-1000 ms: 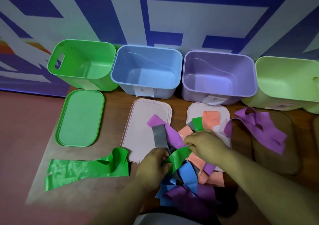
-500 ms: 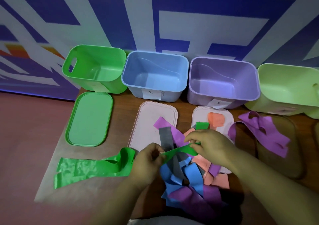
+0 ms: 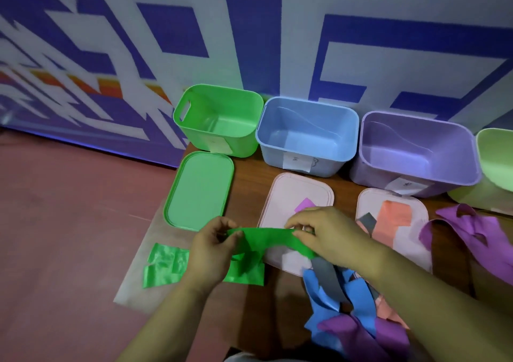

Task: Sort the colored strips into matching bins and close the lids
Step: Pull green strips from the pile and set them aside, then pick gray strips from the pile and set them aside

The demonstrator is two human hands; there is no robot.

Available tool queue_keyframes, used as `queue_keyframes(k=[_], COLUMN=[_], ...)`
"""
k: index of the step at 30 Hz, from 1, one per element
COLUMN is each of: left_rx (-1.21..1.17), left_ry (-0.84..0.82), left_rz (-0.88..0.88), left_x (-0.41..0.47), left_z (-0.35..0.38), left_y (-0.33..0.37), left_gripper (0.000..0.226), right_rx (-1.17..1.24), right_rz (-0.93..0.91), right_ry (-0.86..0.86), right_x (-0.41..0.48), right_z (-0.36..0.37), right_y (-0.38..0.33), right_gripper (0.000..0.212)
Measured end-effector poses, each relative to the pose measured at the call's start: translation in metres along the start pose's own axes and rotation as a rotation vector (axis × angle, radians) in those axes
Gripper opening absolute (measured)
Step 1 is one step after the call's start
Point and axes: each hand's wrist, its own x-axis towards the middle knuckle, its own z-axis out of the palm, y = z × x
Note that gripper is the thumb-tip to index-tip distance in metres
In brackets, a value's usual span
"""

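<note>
A green strip (image 3: 266, 238) is stretched between my two hands above the table. My left hand (image 3: 213, 248) pinches its left end and my right hand (image 3: 324, 234) pinches its right end. More green strips (image 3: 163, 264) lie flat below my left hand. A mixed pile of blue, grey, purple and salmon strips (image 3: 358, 306) lies at the lower right. Against the wall stand an open green bin (image 3: 219, 120), a blue bin (image 3: 308, 134), a purple bin (image 3: 416, 150) and a light green bin (image 3: 497, 159). The green lid (image 3: 200, 189) lies in front of the green bin.
Two pale pink lids (image 3: 288, 195) (image 3: 410, 239) lie in front of the blue and purple bins, with strips partly on them. A bunch of purple strips (image 3: 477, 234) lies at the right. The wooden table's left edge (image 3: 147, 239) runs beside the green lid, above a reddish floor.
Both hands have pulled the green strip out of the pile and carried it left, now spread between them over the other green strips. The camera view has swung left.
</note>
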Motion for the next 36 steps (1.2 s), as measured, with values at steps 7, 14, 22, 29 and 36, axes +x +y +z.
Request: queue_keyframes(k=[7,14,22,29,36], left_rx=[0.124,0.322,0.616,0.604,0.663], left_ry=[0.210,0.259,0.070,-0.170,-0.398], left_rz=[-0.024,-0.122,-0.030,0.109,0.282], left_x=[0.001,0.002,-0.003,0.003,0.016], left_z=[-0.067,-0.118,-0.103,-0.046,0.014], left_y=[-0.010,-0.041,-0.056,-0.049,-0.030], left_gripper=[0.014,0.014,0.025,0.024,0.030], right_rx=[0.046,0.050,0.013,0.078,0.038], right_rz=[-0.007,-0.005,0.183,0.396,0.505], right_ry=[-0.103,-0.181,-0.159,-0.020,0.285], right_x=[0.046,0.075,0.042,-0.023,-0.070], right_z=[0.042,0.088,0.091,0.077,0.074], right_y=[-0.056,-0.092,-0.053,-0.012,0.031], right_gripper=[0.022,0.029,0.034,0.029,0.031])
